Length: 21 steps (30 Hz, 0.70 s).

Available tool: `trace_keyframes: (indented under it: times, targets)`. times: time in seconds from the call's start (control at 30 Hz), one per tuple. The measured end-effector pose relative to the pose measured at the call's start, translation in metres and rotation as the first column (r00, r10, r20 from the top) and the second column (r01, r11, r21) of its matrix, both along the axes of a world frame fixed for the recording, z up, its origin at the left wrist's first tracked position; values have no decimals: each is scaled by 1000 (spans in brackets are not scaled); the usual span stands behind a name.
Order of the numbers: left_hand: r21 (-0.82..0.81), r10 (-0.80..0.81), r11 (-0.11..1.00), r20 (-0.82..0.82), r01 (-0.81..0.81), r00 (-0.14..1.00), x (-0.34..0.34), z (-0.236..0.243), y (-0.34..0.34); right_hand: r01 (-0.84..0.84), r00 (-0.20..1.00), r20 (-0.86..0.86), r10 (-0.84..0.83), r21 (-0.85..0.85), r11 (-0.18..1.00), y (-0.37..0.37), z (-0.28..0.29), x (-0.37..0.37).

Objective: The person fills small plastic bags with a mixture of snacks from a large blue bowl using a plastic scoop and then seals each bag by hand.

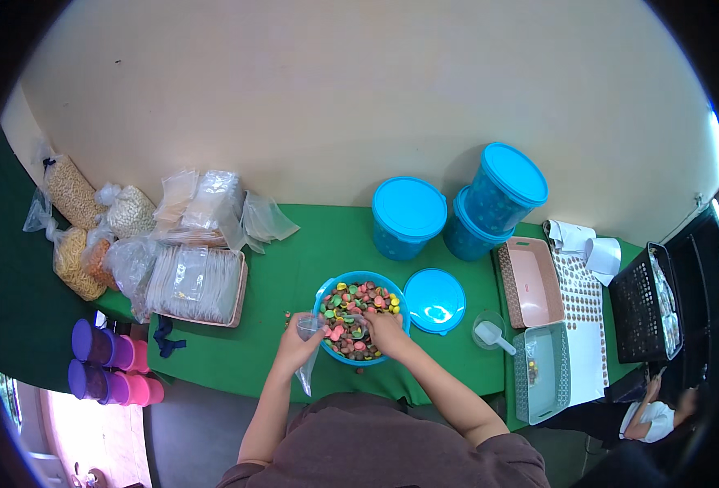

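Observation:
A blue tub (403, 298) full of chocolate-like candies (358, 299) in brown, pink, green and yellow stands at the table's front edge, before my body. My left hand (296, 345) is closed on a clear plastic bag (306, 374), just left of the tub; the bag's lower end hangs past the table edge. Over the tub's right side, my right hand (387, 333) reaches into the candies with curled fingers. Its fingertips are partly hidden, and what they grip is unclear. A blue lid (435, 301) lies right of the tub.
Lidded blue tubs (409, 213) stand at the back. Right are a white scoop (490, 333) in a clear container, a pink basket (516, 252), a grey basket (529, 390) and a black crate (626, 325). Left sit packed bags (189, 272) and purple cups (91, 342). Another person (656, 416) is far right.

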State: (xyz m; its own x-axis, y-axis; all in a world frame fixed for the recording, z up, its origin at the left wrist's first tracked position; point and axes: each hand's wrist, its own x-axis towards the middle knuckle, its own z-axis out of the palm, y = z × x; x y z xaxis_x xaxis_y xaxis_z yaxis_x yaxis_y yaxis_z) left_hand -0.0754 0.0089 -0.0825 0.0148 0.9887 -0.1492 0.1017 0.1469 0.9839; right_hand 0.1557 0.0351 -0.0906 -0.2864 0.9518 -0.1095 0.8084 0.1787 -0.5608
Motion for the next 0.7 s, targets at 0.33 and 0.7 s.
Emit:
trace_keyframes:
  times: [0.33,0.7]
  targets:
    - [-174,-121,980,-150,94,981,-17,50,-20,4,992,-129,-12,-65,998,-7,34,14]
    - [301,31,891,-788,341,615,22,71,-6,-98,991,-83,107,107,989,-1,122,46]
